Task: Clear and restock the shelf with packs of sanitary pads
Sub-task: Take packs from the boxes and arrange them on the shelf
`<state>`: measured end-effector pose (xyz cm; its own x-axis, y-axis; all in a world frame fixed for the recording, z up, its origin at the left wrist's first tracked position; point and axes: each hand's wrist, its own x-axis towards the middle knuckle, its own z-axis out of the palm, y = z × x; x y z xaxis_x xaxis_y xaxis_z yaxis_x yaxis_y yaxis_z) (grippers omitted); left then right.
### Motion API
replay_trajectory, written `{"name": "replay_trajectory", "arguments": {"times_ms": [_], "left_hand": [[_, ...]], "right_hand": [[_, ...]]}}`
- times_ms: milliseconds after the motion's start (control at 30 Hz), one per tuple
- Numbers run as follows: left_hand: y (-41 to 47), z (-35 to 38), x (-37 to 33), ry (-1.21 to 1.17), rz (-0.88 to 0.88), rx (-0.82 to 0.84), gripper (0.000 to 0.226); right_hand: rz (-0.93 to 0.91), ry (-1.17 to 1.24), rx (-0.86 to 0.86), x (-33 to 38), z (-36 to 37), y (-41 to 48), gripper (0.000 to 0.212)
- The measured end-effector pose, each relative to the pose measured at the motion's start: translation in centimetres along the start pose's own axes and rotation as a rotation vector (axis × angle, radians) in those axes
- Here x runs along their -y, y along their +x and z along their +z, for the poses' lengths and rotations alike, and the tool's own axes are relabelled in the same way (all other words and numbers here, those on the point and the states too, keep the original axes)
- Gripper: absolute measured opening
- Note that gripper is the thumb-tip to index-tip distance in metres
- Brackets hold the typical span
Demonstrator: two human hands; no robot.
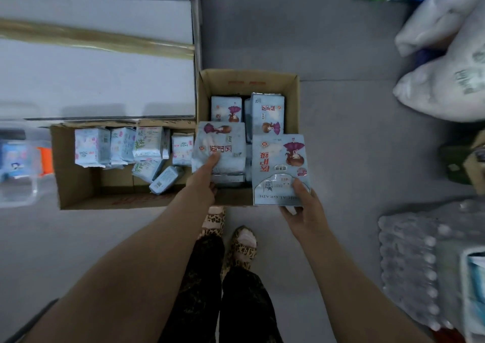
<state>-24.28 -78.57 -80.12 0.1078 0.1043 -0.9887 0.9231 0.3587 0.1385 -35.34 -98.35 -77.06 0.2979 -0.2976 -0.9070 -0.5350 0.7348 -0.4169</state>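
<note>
The left hand [207,174] grips the left pack [220,143] and the right hand [301,208] grips the right pack [280,164], both over the box [249,80]. I think it is best to hold them tight, lift straight up, and then go to the shelf [105,80] at ten o'clock.

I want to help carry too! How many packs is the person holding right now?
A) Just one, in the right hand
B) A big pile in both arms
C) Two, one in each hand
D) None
C: the left hand grips a pale blue pack over the cardboard box, and the right hand holds a second pack at the box's near edge.
</note>
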Motion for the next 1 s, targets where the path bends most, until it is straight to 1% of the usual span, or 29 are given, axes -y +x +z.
{"name": "replay_trajectory", "arguments": {"times_ms": [33, 67, 167, 233, 300, 333, 433, 467, 533, 567, 633, 733, 767, 833, 900, 933, 1000], "left_hand": [[-1.6, -0.4, -0.5, -0.013, 0.012, 0.038, 0.076], [-3.2, -0.9, -0.8, -0.032, 0.032, 0.073, 0.081], [-8.8, -2.0, -1.6, -0.054, 0.069, 0.111, 0.062], [-12.7, -2.9, -1.9, -0.083, 0.124, 0.12, 0.054], [-16.2, -4.1, -2.1, -0.116, 0.195, 0.156, 0.055], [-18.1, -4.8, -2.1, -0.137, 0.221, 0.173, 0.055], [-23.6, -7.4, -2.3, -0.223, 0.303, 0.205, 0.044], [-25.2, -8.4, -2.4, -0.248, 0.328, 0.218, 0.043], [-28.1, -10.9, -2.6, -0.3, 0.383, 0.253, 0.044], [-29.5, -12.2, -2.8, -0.321, 0.414, 0.277, 0.042], [-32.0, -15.1, -3.4, -0.384, 0.483, 0.322, 0.038], [-35.6, -19.6, -5.1, -0.475, 0.59, 0.377, 0.062], [-36.9, -21.0, -5.8, -0.49, 0.631, 0.397, 0.065], [-39.2, -24.1, -7.5, -0.543, 0.698, 0.427, 0.061], [-41.4, -27.5, -9.6, -0.615, 0.766, 0.454, 0.052], [-42.5, -29.3, -10.7, -0.643, 0.799, 0.472, 0.052], [-44.8, -33.2, -13.1, -0.69, 0.859, 0.508, 0.057]], "right_hand": [[-0.016, -0.018, 0.022, 0.8, 0.3, -1.2, 0.045], [-0.032, -0.029, 0.047, 1.7, 0.6, -2.5, 0.042], [-0.066, -0.036, 0.104, 4.0, 1.4, -6.3, 0.043], [-0.088, -0.048, 0.144, 5.4, 2.1, -8.8, 0.052], [-0.115, -0.065, 0.209, 6.4, 2.8, -11.7, 0.059], [-0.12, -0.066, 0.244, 6.9, 3.2, -13.2, 0.059], [-0.133, -0.054, 0.289, 8.1, 5.2, -18.2, 0.049], [-0.138, -0.052, 0.306, 8.4, 6.0, -20.0, 0.05], [-0.151, -0.061, 0.34, 8.7, 7.7, -23.3, 0.061], [-0.162, -0.066, 0.353, 8.7, 8.7, -24.9, 0.067], [-0.183, -0.077, 0.404, 8.5, 10.6, -28.3, 0.068], [-0.216, -0.113, 0.495, 7.5, 14.1, -33.0, 0.065], [-0.226, -0.118, 0.521, 7.1, 15.5, -34.4, 0.066], [-0.252, -0.14, 0.587, 6.2, 18.4, -37.4, 0.07], [-0.287, -0.161, 0.658, 5.0, 21.7, -40.4, 0.071], [-0.299, -0.156, 0.689, 4.3, 23.4, -42.0, 0.069], [-0.325, -0.145, 0.753, 2.7, 26.9, -45.4, 0.058]]}}
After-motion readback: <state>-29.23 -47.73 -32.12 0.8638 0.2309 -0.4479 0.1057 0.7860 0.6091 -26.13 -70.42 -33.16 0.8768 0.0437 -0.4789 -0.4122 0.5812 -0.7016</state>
